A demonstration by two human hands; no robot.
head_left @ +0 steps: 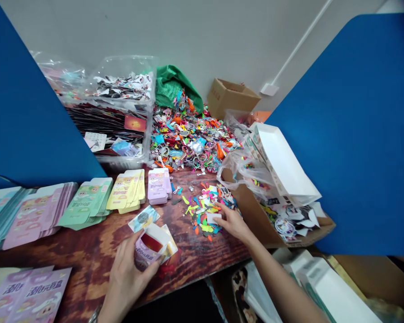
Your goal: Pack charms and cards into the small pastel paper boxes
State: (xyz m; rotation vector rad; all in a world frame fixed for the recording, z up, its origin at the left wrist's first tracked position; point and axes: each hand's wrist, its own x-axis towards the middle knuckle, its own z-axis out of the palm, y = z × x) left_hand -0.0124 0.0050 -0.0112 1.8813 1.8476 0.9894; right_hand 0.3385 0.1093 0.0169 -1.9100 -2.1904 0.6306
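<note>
My left hand [129, 262] is wrapped round a small purple cardboard box [146, 255], whose top is open. Inside that box a red card [152, 242] shows. Two printed cards lie on the table by it: a bluish one [144, 218] behind and a yellowish one [170, 246] at its right side. My right hand [232, 222] is over a small heap of coloured balloons [202, 211], its thumb and fingers closed at the edge of a small white card [213, 218]. Some fingertips of that hand are blurred.
Stacks of flat boxes in blue, pink, green [87, 202], yellow [126, 190] and purple [157, 186] line the left. Behind are a clear bin [148, 134] of cards and a large heap of trinkets [185, 139]. A cardboard carton [249, 215] stands right, between blue partitions [363, 134].
</note>
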